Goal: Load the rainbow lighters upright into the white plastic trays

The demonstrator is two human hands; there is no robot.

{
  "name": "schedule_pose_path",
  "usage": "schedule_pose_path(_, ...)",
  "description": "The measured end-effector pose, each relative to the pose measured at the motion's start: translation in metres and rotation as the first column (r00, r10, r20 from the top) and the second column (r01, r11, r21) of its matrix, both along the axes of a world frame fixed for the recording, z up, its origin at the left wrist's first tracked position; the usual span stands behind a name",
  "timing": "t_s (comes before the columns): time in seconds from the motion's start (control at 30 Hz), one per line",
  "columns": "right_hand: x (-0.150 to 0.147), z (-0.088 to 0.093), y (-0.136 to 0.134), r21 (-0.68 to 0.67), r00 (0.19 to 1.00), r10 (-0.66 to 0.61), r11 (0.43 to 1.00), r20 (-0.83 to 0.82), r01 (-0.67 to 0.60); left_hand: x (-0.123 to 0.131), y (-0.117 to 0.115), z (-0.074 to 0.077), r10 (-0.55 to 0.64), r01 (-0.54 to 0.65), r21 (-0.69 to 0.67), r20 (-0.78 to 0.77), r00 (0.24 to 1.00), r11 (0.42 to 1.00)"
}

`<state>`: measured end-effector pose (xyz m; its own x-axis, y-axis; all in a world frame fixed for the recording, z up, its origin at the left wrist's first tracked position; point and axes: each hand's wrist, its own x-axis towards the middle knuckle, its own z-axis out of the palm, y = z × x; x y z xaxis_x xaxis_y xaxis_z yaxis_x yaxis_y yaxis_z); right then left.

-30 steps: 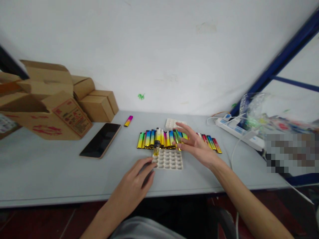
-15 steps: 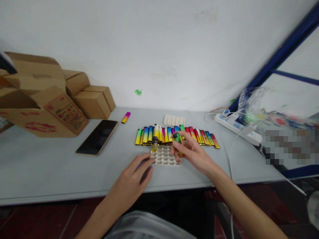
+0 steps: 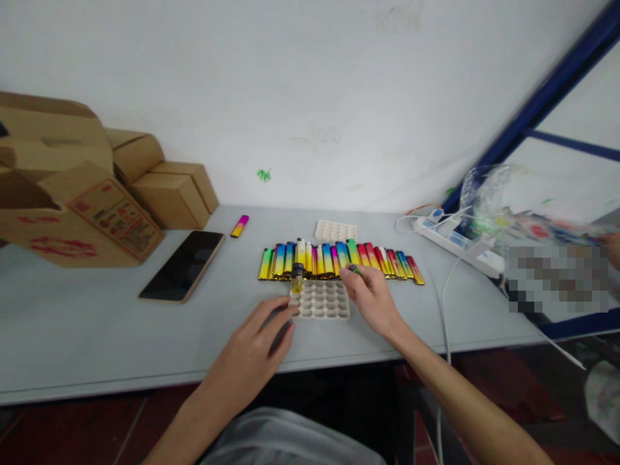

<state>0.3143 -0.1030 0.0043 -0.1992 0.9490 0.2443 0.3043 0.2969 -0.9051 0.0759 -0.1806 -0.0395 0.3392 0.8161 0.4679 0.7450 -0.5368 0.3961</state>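
Observation:
My left hand point(image 3: 264, 332) lies at the left edge of a white tray point(image 3: 323, 317) with rows of small pockets. Its fingers are spread, the fingertips resting on the tray's edge. A lighter with a black top point(image 3: 297, 279) and yellowish lower part stands upright in a back-left pocket. Over the tray's right edge, my right hand point(image 3: 371, 294) is closed around a lighter point(image 3: 354, 269) with a green top; the fingers hide most of its body. Behind the tray lies a row of shiny multicoloured lighters point(image 3: 328, 259), side by side.
Another white pocketed tray point(image 3: 336, 230) lies behind the row. A pink-yellow lighter point(image 3: 239, 227) lies apart, near a dark phone or tablet point(image 3: 184, 266). Cardboard boxes point(image 3: 111, 213) stand left. A power strip point(image 3: 460, 245) with a white cable point(image 3: 444, 310) is right. A person's hand point(image 3: 611, 248) shows far right.
My right hand has turned and drawn its fingers in around the green-topped lighter, hiding most of it and uncovering more of the tray. My left hand stays at the tray's edge.

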Motion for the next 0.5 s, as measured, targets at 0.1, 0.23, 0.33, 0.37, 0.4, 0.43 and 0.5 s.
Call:
schedule_pose_path(0.1,0.0005,-0.0015,0.0008,0.033,0.999,-0.015,0.999,0.030,0.014,-0.0009,-0.0007,-0.0008,-0.004,0.004,0.006,0.002,1.000,1.000)
schedule_pose_path(0.23,-0.0005,0.0032,-0.0002,0.036,0.998,-0.018,0.999,0.068,0.016,-0.0011,-0.0007,-0.0008,0.002,-0.002,0.004,-0.001,1.000,1.000)
schedule_pose_path(0.33,-0.0013,0.0067,-0.0013,0.028,0.996,-0.020,0.999,0.082,0.018,-0.0007,-0.0001,-0.0005,0.002,-0.001,0.014,-0.006,1.000,1.000)
schedule_pose_path(0.37,-0.0015,0.0072,-0.0014,0.027,0.996,-0.022,0.999,0.084,0.020,-0.0005,0.0002,-0.0004,0.001,0.000,0.017,-0.010,1.000,1.000)
schedule_pose_path(0.4,-0.0015,0.0073,-0.0014,0.027,0.996,-0.023,0.999,0.083,0.021,-0.0004,0.0003,-0.0004,-0.001,0.001,0.017,-0.015,1.000,1.000)
schedule_pose_path(0.43,-0.0015,0.0071,-0.0013,0.028,0.996,-0.022,0.999,0.083,0.019,-0.0004,0.0005,-0.0004,-0.002,0.002,0.014,-0.020,1.000,1.000)
schedule_pose_path(0.5,-0.0015,0.0063,-0.0013,0.031,0.996,-0.014,0.999,0.087,0.011,-0.0002,0.0007,-0.0006,-0.004,0.004,0.012,-0.024,1.000,1.000)
